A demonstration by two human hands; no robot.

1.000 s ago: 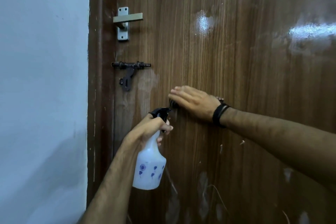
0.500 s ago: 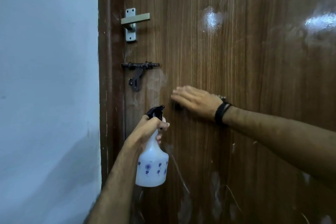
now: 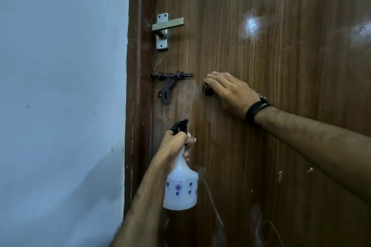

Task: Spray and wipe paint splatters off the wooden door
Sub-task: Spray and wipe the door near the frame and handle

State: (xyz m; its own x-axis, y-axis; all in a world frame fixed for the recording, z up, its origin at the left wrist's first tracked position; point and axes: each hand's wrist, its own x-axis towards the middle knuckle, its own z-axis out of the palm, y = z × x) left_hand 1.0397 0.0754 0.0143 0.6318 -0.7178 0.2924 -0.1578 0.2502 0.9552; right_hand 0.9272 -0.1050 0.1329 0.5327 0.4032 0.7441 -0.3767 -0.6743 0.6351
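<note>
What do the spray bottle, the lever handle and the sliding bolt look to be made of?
Spray bottle: likely plastic, its milky white body printed with blue flowers under a black trigger head.
Lever handle: seems to be metal, a matte silver-grey bar and screwed plate.
Sliding bolt: probably dark metal, blackish and dull, perhaps painted or aged.

Brown wooden door, silver handle up high, black bolt just below the handle, white paint marks far below it

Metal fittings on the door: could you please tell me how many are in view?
2: the silver lever handle near the door's left edge, and the dark sliding bolt directly below it, left of the right hand.
</note>
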